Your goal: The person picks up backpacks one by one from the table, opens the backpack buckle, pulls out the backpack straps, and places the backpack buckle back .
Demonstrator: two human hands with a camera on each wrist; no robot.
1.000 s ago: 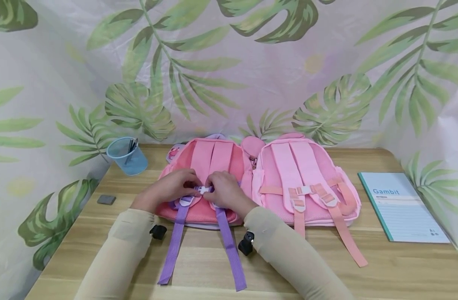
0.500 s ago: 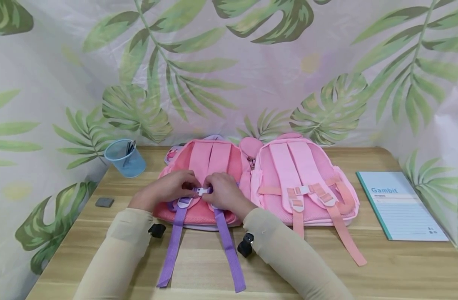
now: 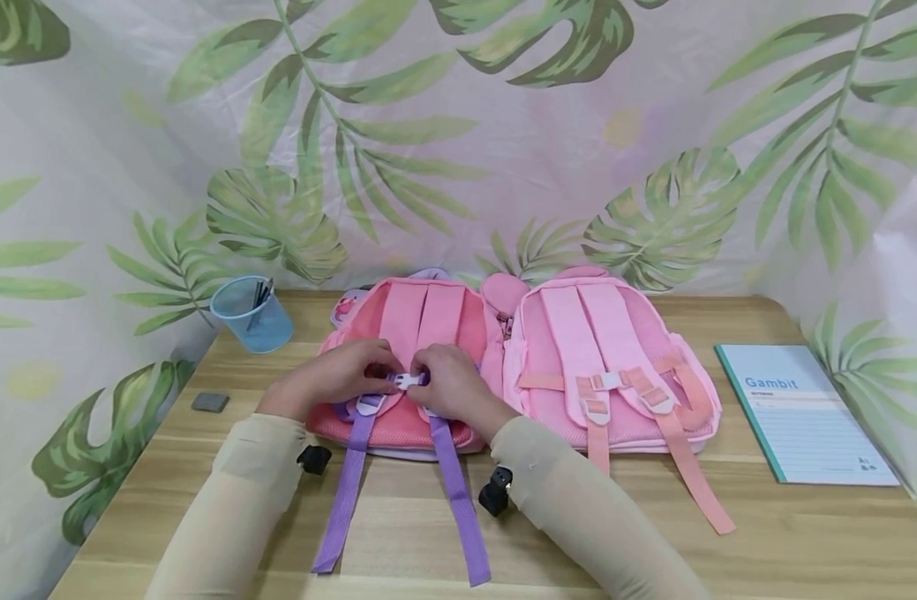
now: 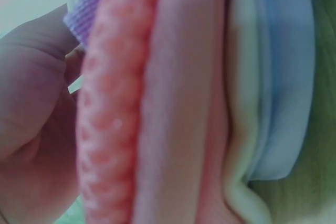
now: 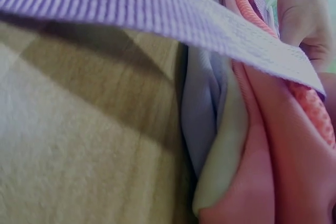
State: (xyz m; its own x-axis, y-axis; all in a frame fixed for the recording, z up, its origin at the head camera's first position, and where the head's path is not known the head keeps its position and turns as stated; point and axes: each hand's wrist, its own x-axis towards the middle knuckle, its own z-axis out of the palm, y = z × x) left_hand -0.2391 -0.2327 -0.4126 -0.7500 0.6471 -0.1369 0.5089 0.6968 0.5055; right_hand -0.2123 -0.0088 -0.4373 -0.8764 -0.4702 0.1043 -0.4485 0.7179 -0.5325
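In the head view a pink and coral backpack [image 3: 477, 312] lies with its shoulder straps up. Over its lower back panel is a small white side-release buckle [image 3: 408, 381] on purple webbing. My left hand [image 3: 346, 371] pinches the buckle's left end between thumb and fingers. From the other side, my right hand [image 3: 453, 382] pinches its right end, partly hiding it. Whether the halves are fully joined I cannot tell. Two purple strap tails [image 3: 348, 492] hang toward me; one strap [image 5: 131, 9] crosses the right wrist view. The left wrist view shows the backpack's padded edge [image 4: 118, 103] close up.
Touching on the right lies a lighter pink backpack [image 3: 646, 333] with peach straps and a fastened white buckle [image 3: 612, 381]. A notebook [image 3: 804, 417] is at far right. A blue mesh pen cup [image 3: 259, 321] and a grey eraser-like block [image 3: 210, 402] are at left.
Both hands stay at the white buckle with only slight finger movement. The buckle's pronged part shows a little more clearly now. The backpacks keep their places.
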